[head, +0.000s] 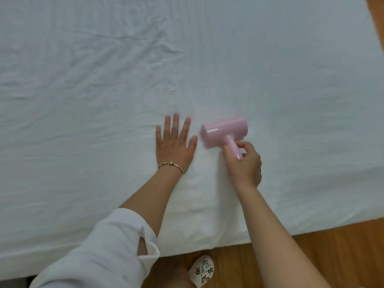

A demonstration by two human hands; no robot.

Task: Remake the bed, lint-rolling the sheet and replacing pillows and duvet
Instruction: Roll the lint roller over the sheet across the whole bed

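A white sheet [104, 90] covers the bed and fills most of the view, with creases across its left half. My left hand [174, 142] lies flat on the sheet with fingers spread, a thin bracelet on the wrist. Just right of it a pink lint roller [224, 129] rests its drum on the sheet. My right hand [243, 161] grips the roller's short handle from below. No pillows or duvet are in view.
The bed's near edge runs along the bottom, with wooden floor [311, 256] beyond it and also at the far right. A patterned white slipper [202, 270] stands on the floor by the bed edge. My white sleeve [99, 252] is rolled up.
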